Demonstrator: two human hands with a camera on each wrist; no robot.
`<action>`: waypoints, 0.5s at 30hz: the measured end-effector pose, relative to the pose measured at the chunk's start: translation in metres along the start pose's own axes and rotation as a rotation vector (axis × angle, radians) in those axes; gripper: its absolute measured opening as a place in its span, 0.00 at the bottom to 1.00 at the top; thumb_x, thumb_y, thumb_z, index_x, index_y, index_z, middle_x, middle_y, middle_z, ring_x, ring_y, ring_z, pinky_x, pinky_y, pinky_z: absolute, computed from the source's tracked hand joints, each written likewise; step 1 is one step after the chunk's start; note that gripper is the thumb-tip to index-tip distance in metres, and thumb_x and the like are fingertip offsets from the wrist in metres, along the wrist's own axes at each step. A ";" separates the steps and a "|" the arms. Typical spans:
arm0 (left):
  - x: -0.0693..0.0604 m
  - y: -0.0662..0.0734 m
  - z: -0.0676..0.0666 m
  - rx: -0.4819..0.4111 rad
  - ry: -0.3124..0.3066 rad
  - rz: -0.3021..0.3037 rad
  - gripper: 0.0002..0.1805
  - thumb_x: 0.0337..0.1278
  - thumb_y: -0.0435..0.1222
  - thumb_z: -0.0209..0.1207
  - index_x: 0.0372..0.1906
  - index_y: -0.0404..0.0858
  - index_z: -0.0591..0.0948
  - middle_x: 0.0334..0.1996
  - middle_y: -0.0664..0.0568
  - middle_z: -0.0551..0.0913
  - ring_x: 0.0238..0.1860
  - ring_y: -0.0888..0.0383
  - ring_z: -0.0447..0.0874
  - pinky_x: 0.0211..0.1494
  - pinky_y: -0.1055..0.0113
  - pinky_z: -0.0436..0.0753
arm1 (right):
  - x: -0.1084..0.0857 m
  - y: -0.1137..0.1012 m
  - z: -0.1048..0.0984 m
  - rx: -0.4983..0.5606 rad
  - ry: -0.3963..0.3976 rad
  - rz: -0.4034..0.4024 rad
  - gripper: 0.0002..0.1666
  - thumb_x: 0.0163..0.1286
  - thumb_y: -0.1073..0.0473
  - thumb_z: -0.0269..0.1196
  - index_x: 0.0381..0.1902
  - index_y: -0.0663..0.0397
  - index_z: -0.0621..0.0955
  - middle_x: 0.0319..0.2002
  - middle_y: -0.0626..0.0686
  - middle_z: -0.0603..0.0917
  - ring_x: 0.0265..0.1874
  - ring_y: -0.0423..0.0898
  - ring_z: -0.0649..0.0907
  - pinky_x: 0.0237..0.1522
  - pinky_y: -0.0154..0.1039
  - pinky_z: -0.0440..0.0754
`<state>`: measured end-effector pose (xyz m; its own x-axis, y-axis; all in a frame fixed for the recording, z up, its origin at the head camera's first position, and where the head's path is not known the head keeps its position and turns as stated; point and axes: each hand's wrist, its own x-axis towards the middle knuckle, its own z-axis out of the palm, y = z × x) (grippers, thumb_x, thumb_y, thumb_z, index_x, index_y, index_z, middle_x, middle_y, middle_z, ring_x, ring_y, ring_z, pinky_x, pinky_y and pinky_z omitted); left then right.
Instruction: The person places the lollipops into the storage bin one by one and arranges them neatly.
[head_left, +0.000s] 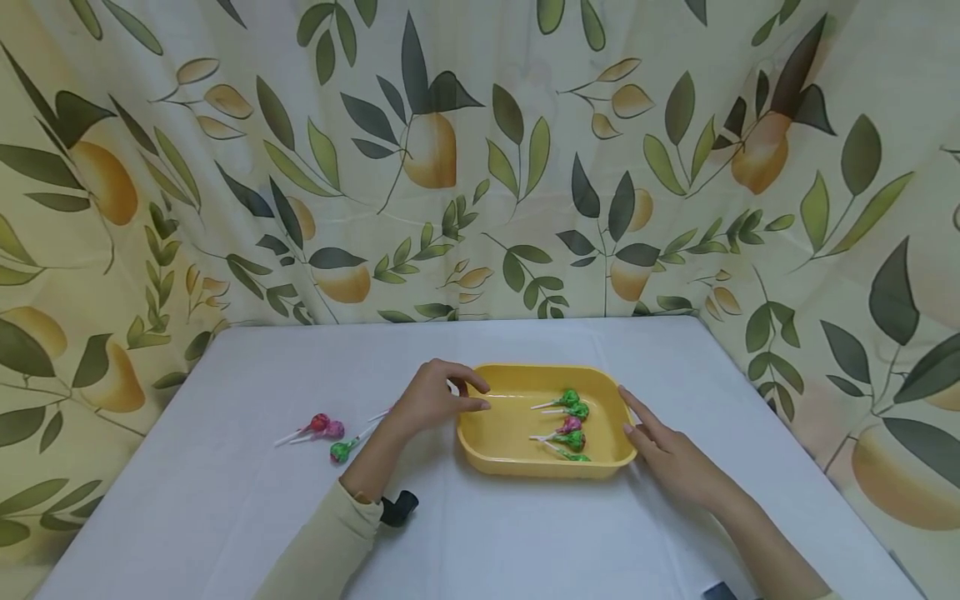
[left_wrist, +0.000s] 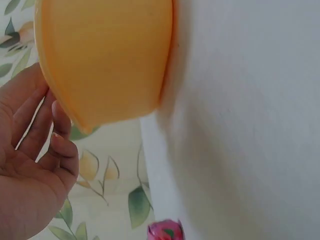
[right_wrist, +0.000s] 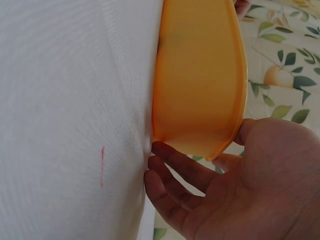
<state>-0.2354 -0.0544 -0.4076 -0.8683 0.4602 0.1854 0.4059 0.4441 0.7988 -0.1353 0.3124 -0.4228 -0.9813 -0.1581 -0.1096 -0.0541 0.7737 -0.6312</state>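
Observation:
A yellow plastic tray (head_left: pixel 506 429) stands on the table, with several lollipops in its right half: green-wrapped ones (head_left: pixel 577 410) and a pink one (head_left: pixel 572 424). My left hand (head_left: pixel 427 402) is at the tray's left end, thumb and index finger apart over the rim, with no lollipop between them. At the right end, my right hand (head_left: pixel 670 457) touches the rim and outer wall with fairly straight fingers. Left of the tray lie a red lollipop (head_left: pixel 320 422), a purple-pink one (head_left: pixel 334 430) and a green one (head_left: pixel 340 452). Another is mostly hidden behind my left hand.
A white cloth (head_left: pixel 480 542) covers the table. Behind it and at both sides hangs a curtain (head_left: pixel 517 250) printed with leaves and fruit. A dark strap piece (head_left: pixel 400 508) sits at my left wrist. A small red mark (right_wrist: pixel 102 167) shows on the cloth.

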 end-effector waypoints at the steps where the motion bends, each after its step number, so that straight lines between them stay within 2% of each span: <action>1: -0.002 -0.002 -0.003 -0.004 0.013 -0.007 0.12 0.49 0.36 0.80 0.40 0.39 0.92 0.33 0.60 0.87 0.35 0.57 0.80 0.34 0.66 0.75 | 0.000 0.000 0.000 0.003 0.002 -0.001 0.39 0.86 0.41 0.45 0.85 0.39 0.46 0.65 0.73 0.75 0.65 0.72 0.74 0.59 0.73 0.70; 6: -0.006 -0.012 -0.015 -0.017 0.061 -0.073 0.13 0.50 0.37 0.80 0.42 0.42 0.92 0.37 0.56 0.89 0.38 0.56 0.81 0.36 0.62 0.76 | 0.000 -0.002 0.000 0.002 0.007 -0.006 0.39 0.86 0.41 0.45 0.85 0.38 0.47 0.63 0.70 0.78 0.61 0.67 0.77 0.58 0.71 0.72; 10: -0.007 -0.019 -0.023 -0.010 0.077 -0.128 0.12 0.50 0.38 0.80 0.42 0.45 0.92 0.40 0.54 0.89 0.40 0.54 0.80 0.39 0.60 0.77 | -0.001 -0.001 0.000 -0.004 0.011 -0.004 0.39 0.86 0.41 0.45 0.85 0.38 0.47 0.64 0.72 0.77 0.63 0.68 0.76 0.58 0.71 0.71; 15: -0.011 -0.034 -0.035 -0.005 0.087 -0.190 0.13 0.50 0.37 0.79 0.43 0.42 0.92 0.42 0.51 0.88 0.36 0.52 0.81 0.35 0.61 0.78 | 0.000 0.000 0.000 -0.002 0.004 0.009 0.39 0.85 0.40 0.44 0.85 0.37 0.46 0.62 0.70 0.78 0.60 0.66 0.78 0.57 0.70 0.73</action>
<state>-0.2501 -0.1015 -0.4167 -0.9507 0.2999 0.0795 0.2308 0.5124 0.8272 -0.1351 0.3127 -0.4232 -0.9825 -0.1488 -0.1120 -0.0458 0.7761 -0.6290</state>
